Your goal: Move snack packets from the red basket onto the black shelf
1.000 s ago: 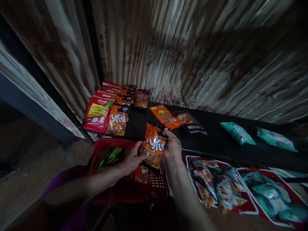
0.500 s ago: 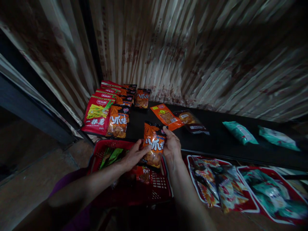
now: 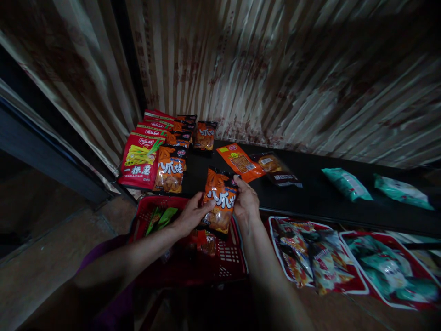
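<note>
Barely shifted since the earlier frame, pinched over the basket [image 3: 230, 269] by fingers of the left hand [image 3: 193, 215] and right hand [image 3: 246, 201], closed to bag thickness at opposite sides: steady the packet [image 3: 222, 206] lightly, best without crushing.

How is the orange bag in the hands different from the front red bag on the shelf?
The orange bag is orange and black; the red bag is mostly red, with yellow sticks pictured. The orange bag is held between the left hand and right hand; the red bag rests on the shelf, untouched. Both have big white writing.
</note>
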Available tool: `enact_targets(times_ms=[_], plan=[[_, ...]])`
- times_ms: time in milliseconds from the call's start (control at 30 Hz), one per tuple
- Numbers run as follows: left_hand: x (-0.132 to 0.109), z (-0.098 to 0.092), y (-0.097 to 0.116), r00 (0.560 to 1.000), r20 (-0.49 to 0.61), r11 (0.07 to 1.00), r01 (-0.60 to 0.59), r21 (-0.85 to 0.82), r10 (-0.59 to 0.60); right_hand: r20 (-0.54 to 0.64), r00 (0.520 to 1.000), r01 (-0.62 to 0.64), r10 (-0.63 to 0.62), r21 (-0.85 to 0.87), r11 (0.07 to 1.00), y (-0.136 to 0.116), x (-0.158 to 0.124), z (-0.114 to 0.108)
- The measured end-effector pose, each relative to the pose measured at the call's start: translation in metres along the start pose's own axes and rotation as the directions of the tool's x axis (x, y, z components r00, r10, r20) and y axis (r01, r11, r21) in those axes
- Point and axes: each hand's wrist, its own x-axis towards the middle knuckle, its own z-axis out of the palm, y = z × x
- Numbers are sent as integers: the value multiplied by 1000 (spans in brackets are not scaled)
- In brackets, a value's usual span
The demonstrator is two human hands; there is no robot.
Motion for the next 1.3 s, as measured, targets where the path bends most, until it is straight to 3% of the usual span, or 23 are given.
enact_targets(times_ms=[333,633,933,1100,1300], plan=[[0,-2,3,999,-31,999,-36,-6,35,95,995,23,-20,-31,999,0,-8,1],[0,-3,4,996,-9,990,-84,112,86,-34,999,28,-27,7,1000,-3,-4,0],[4,-6,2,996,19,991,-89,103,87,-58,998,-8,6,-22,1000,-8,-5,2],[7,-6,5,996,-19,990,-84,112,87,75,996,-34,42,-101,994,-6,-9,4],[16,-9,11,987,-111,991,-114,66,120,262,957,-53,121,-252,966,-3,-14,-4]])
